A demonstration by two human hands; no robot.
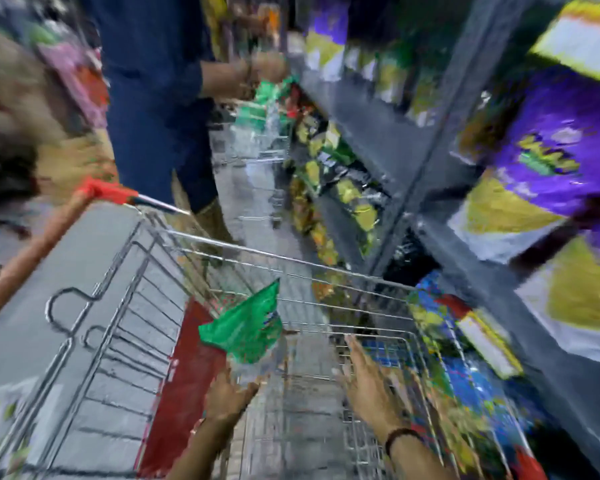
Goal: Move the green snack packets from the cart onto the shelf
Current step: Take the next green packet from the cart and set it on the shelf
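Note:
The view is blurred by motion. A green snack packet [245,330] with a clear lower part stands tilted above the wire cart [284,259]. My left hand [227,393] grips it from below at its clear end. My right hand [368,379] is inside the cart, to the right of the packet, fingers spread and holding nothing. The dark grey shelf [371,112] runs along the right side, just past the cart's right wall.
Another person in blue clothes [153,98] stands ahead by a second cart [257,143], holding green packets [269,91]. Purple and yellow bags [548,150] fill the near shelf, with more snack bags [347,188] lower down. The cart's red handle [108,192] is at the left.

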